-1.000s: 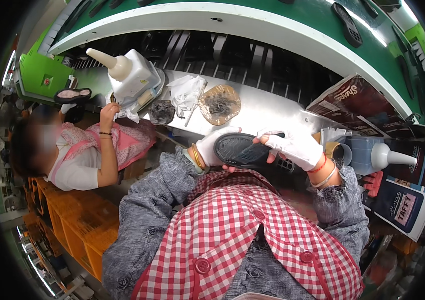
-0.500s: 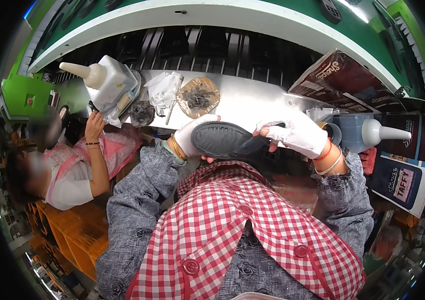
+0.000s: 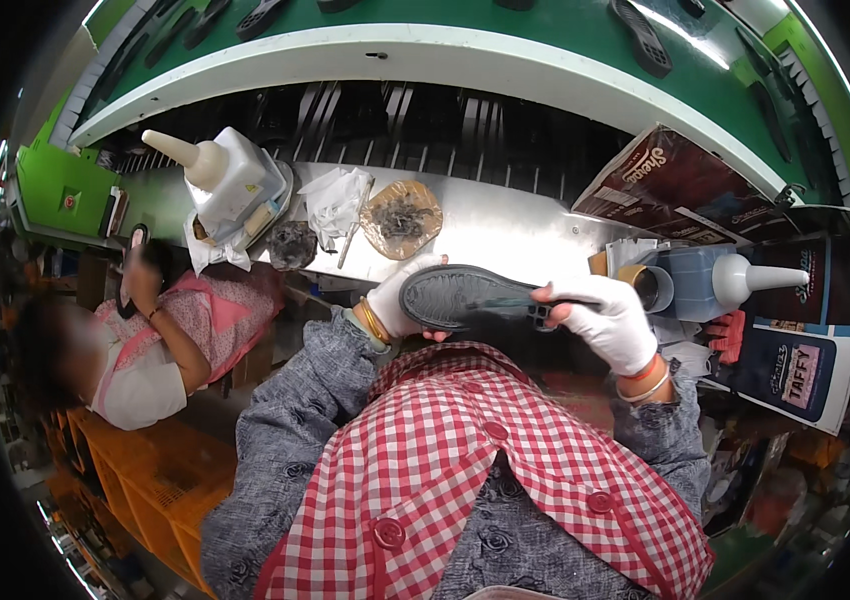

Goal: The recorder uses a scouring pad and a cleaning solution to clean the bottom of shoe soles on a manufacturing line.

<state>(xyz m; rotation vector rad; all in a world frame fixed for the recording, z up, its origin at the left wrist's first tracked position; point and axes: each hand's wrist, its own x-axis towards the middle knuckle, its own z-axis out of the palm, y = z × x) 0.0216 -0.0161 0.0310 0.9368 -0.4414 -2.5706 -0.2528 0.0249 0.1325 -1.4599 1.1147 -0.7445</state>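
Gripping a dark sole [image 3: 475, 297] flat between them, both gloved hands are up over the steel bench [image 3: 505, 225]. The left hand [image 3: 392, 300] is curled shut around the sole's rounded end, and the right hand [image 3: 607, 318] clamps the other end, fingers folded over the top. The sole hangs just off the bench's near edge, tread side up. On the bench, a round glue-smeared dish [image 3: 401, 217] lies beyond the sole, a white nozzle bottle [image 3: 220, 178] far to its left, a grey nozzle bottle [image 3: 720, 284] just right of the right hand.
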